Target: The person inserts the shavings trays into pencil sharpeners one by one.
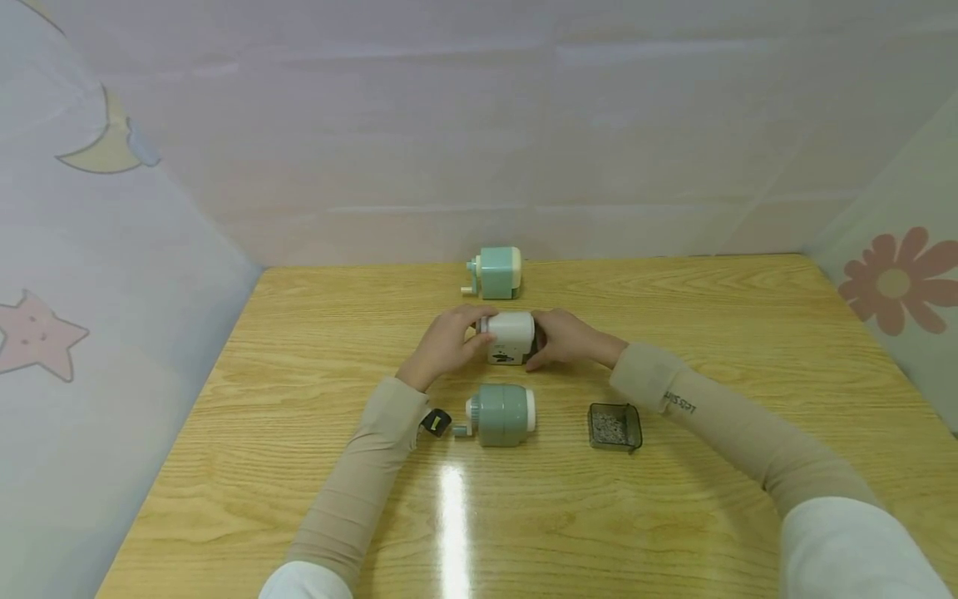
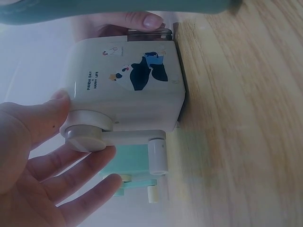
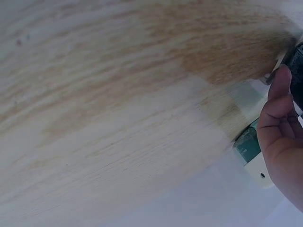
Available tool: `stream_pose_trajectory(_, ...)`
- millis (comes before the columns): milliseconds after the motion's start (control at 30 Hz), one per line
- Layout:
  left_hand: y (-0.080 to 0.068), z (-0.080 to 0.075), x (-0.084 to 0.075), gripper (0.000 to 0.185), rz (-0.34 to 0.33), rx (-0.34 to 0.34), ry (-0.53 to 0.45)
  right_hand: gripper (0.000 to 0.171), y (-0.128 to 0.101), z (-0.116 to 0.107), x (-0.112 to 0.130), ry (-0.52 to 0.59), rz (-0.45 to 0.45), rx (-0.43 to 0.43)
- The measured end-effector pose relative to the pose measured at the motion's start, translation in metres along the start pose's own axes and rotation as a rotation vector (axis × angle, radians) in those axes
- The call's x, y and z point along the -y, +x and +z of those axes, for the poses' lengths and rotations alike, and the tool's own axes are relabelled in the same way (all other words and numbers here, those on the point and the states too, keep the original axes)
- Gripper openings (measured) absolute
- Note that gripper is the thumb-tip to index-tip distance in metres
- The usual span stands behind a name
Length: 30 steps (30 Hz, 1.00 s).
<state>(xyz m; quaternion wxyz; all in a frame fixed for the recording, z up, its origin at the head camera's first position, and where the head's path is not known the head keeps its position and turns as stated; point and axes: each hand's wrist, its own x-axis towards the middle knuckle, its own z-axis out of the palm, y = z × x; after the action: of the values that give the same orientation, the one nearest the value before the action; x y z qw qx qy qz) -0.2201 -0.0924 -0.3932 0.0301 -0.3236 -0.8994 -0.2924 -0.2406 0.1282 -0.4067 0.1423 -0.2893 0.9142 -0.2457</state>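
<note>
Two hands on one object at the middle of the table (image 1: 284, 416): it's the white pencil sharpener (image 1: 512, 331), standing upright. Left hand (image 1: 443, 343) at nine o'clock, on the crank end! Its thumb lies on the near side of the body, the index finger reaches round behind, and the other fingers fan apart beyond the crank (image 2: 134, 137). Over at three o'clock, the right hand (image 1: 570, 337) has the far end, thumb and fingers clamped on the smoky drawer (image 2: 149, 35); how its hindmost fingers lie, I cannot tell. The panda print (image 2: 147, 71) shows clearly on the face, lettering beside it.

Round the dial we go. Twelve o'clock, near the back edge: a light teal sharpener (image 1: 497, 273), its handle turned toward nine. Six o'clock, nearer the person: a darker green sharpener (image 1: 503, 414), lying well within the span of the arms, handle also toward nine. Four o'clock brings an open tray (image 1: 615, 447) with grey shavings (image 1: 609, 429) in it, apart from the rest. Between seven and eight, a small black item (image 1: 437, 423) sits right by the left sleeve (image 1: 367, 474). Out on the walls, a pink star (image 1: 41, 334) at nine, a red flower (image 1: 892, 283) just above three.
</note>
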Motion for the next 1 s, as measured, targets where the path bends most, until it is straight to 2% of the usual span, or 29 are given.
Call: stream_pose_trajectory(1000, 0.0006, 0.0000, 0.0024, 0.036, 0.013, 0.004, -0.010, 0.061, 0.0065, 0.0068, -0.0023, 0.002, -0.046, -0.045)
